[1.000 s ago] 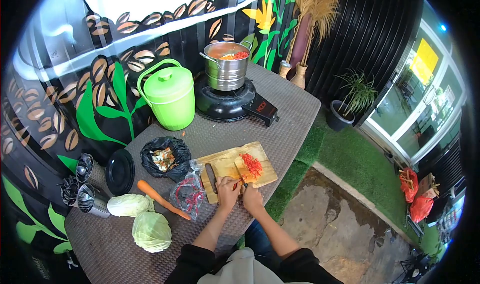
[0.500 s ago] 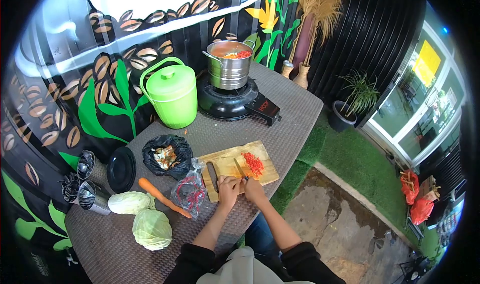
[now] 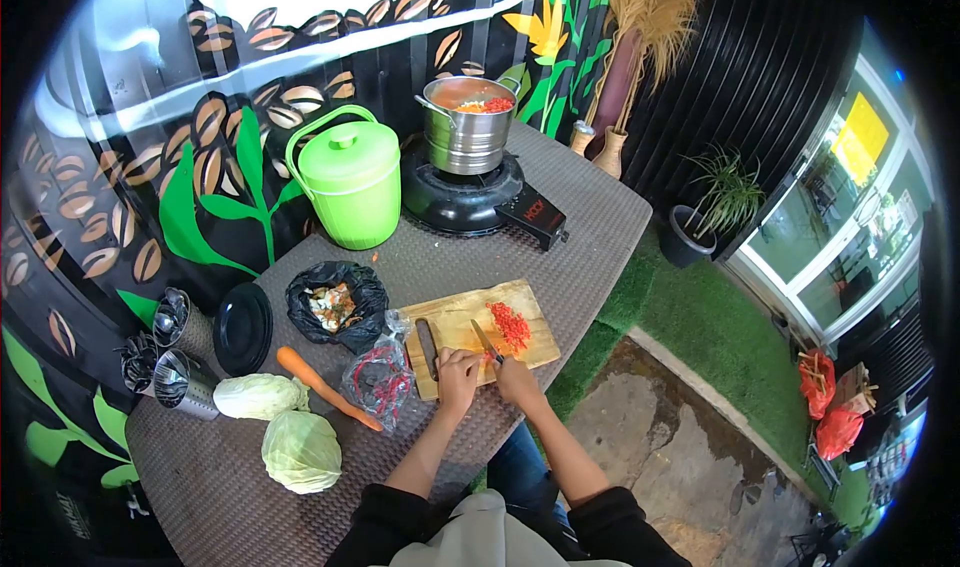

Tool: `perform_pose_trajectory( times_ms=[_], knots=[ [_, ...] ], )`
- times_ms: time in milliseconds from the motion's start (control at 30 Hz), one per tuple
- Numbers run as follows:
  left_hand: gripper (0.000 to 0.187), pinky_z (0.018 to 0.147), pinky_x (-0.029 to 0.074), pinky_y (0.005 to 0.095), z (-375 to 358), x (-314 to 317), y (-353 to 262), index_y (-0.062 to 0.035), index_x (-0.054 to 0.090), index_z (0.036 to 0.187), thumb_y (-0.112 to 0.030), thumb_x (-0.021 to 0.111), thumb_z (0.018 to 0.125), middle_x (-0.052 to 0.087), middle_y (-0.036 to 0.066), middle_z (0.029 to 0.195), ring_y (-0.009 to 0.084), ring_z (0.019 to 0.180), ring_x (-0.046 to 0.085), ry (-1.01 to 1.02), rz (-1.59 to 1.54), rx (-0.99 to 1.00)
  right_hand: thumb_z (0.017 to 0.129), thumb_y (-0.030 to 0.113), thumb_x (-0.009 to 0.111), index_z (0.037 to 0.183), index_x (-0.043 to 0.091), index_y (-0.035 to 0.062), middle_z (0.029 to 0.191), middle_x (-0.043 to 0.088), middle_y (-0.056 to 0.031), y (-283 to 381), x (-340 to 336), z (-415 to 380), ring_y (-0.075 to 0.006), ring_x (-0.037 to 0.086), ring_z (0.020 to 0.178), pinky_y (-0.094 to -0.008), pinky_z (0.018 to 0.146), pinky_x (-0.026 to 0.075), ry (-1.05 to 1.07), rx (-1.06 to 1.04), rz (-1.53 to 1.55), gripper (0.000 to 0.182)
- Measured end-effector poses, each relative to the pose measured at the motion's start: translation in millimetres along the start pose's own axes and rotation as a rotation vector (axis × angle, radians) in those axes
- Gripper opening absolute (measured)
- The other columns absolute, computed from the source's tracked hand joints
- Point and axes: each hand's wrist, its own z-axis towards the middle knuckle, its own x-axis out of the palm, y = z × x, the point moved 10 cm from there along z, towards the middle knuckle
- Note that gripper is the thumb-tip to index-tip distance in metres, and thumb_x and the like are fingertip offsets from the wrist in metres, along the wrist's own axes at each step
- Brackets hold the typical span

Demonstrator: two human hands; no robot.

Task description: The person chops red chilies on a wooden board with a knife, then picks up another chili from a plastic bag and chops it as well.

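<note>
The right hand [image 3: 515, 381] is closed around the handle of a knife [image 3: 484, 338], whose blade reaches away from the hand, up and to the left across a wooden cutting board [image 3: 453, 312]. A heap of finely chopped red pieces [image 3: 511, 327] lies on the board, just to the right of the blade and ahead of the right hand, apart from its fingers. The left hand [image 3: 459, 379] is close beside the right, its fingers bent and lowered onto the near part of the board; what is under the fingertips is hidden, so whether they pinch anything cannot be told. A little red shows in the narrow gap between the two hands.

Left of the board, by the left hand, lies a clear plastic bag [image 3: 378, 385] with something red inside, and beside it a carrot [image 3: 316, 380]. A round cabbage [image 3: 302, 453] and a longer pale cabbage [image 3: 255, 396] sit farther left on the surface [image 3: 590, 192]. Beyond the bag, an open black bag [image 3: 373, 323] holds scraps. At the back, a green lidded container [image 3: 352, 199] stands beside a black stove [image 3: 432, 196], which carries a steel pot [image 3: 466, 145] with red pieces in it.
</note>
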Motion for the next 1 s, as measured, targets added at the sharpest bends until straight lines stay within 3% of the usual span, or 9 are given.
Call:
perform_pose_trajectory(
  times_ms=[167, 333, 433, 567, 700, 767, 833, 900, 1000],
  knots=[
    [0.011, 0.078, 0.038, 0.0351, -0.3, 1.4, 2.5, -0.0083, 0.073, 0.084, -0.01, 0.064, 0.078, 0.066, 0.004, 0.082, 0.0224, 0.084, 0.052, 0.011, -0.032, -0.018, 0.093, 0.037, 0.045, 0.105, 0.048, -0.0041, 0.089, 0.062, -0.0303, -0.5, 0.1, -17.9, -0.0442, 0.062, 0.088, -0.0504, 0.077, 0.049, -0.169, 0.111, 0.016, 0.043],
    [0.011, 0.077, 0.038, 0.0347, -0.7, 1.9, 5.3, -0.0073, 0.073, 0.083, -0.009, 0.064, 0.077, 0.067, 0.005, 0.083, 0.0228, 0.083, 0.052, -0.005, -0.071, -0.02, 0.093, 0.036, 0.046, 0.097, 0.054, -0.0041, 0.088, 0.062, -0.0298, 0.8, -7.6, 7.2, -0.0444, 0.062, 0.086, -0.05, 0.075, 0.049, -0.04, 0.028, 0.046, 0.041],
    [0.011, 0.076, 0.038, 0.0349, -0.5, 0.8, 5.1, -0.0074, 0.073, 0.083, -0.009, 0.064, 0.078, 0.067, 0.005, 0.083, 0.0229, 0.084, 0.052, -0.009, -0.051, -0.018, 0.094, 0.035, 0.045, 0.091, 0.055, -0.0048, 0.086, 0.061, -0.0308, -6.9, -2.4, -2.9, -0.0449, 0.061, 0.085, -0.0516, 0.073, 0.048, -0.124, -0.014, 0.027, 0.041],
    [0.01, 0.076, 0.038, 0.035, 0.9, 2.5, 5.4, -0.0073, 0.072, 0.083, -0.009, 0.063, 0.078, 0.067, 0.004, 0.084, 0.0229, 0.084, 0.052, -0.015, -0.038, -0.006, 0.093, 0.034, 0.045, 0.091, 0.054, -0.0052, 0.085, 0.061, -0.0315, -5.1, -2.4, -17.4, -0.0459, 0.061, 0.084, -0.0518, 0.072, 0.048, -0.247, 0.098, 0.01, 0.04],
    [0.008, 0.078, 0.037, 0.0339, -0.7, 1.8, 3.9, -0.0077, 0.072, 0.082, -0.01, 0.066, 0.077, 0.067, 0.005, 0.083, 0.0229, 0.084, 0.052, -0.005, -0.04, -0.014, 0.094, 0.035, 0.044, 0.097, 0.052, -0.0052, 0.088, 0.062, -0.03, -6.8, -7.7, 4.8, -0.0461, 0.061, 0.083, -0.0521, 0.074, 0.049, -0.164, -0.026, 0.034, 0.041],
    [0.008, 0.078, 0.037, 0.0337, -0.7, 1.9, 4.6, -0.0079, 0.072, 0.082, -0.01, 0.066, 0.077, 0.067, 0.004, 0.083, 0.0227, 0.083, 0.052, 0.001, -0.045, -0.021, 0.094, 0.035, 0.044, 0.097, 0.052, -0.0048, 0.09, 0.062, -0.03, -4.9, -3.2, 11.0, -0.0464, 0.061, 0.084, -0.0523, 0.075, 0.048, 0.023, -0.08, 0.039, 0.041],
    [0.009, 0.077, 0.037, 0.0343, -0.9, 2.5, 4.6, -0.0076, 0.072, 0.082, -0.009, 0.064, 0.077, 0.067, 0.004, 0.084, 0.0224, 0.084, 0.052, -0.003, -0.034, -0.022, 0.093, 0.035, 0.044, 0.098, 0.051, -0.0043, 0.09, 0.062, -0.0293, -1.9, -0.3, -4.7, -0.0455, 0.061, 0.085, -0.0518, 0.076, 0.048, -0.002, -0.051, 0.033, 0.041],
    [0.009, 0.077, 0.037, 0.0343, -0.8, 1.6, 4.7, -0.0076, 0.072, 0.082, -0.01, 0.064, 0.077, 0.067, 0.004, 0.084, 0.0223, 0.084, 0.052, -0.011, -0.039, -0.017, 0.093, 0.036, 0.045, 0.1, 0.05, -0.0033, 0.088, 0.062, -0.0291, -6.1, -4.0, -21.1, -0.0445, 0.062, 0.086, -0.0512, 0.076, 0.049, -0.166, 0.097, 0.05, 0.04],
    [0.009, 0.077, 0.037, 0.034, 1.1, 0.2, 3.2, -0.008, 0.072, 0.082, -0.01, 0.065, 0.077, 0.067, 0.004, 0.083, 0.0223, 0.084, 0.052, -0.02, -0.04, -0.009, 0.093, 0.037, 0.044, 0.101, 0.05, -0.0048, 0.089, 0.061, -0.0311, -1.4, 0.5, -12.7, -0.0464, 0.061, 0.085, -0.0528, 0.075, 0.048, -0.169, 0.097, 0.041, 0.043]
  ],
)
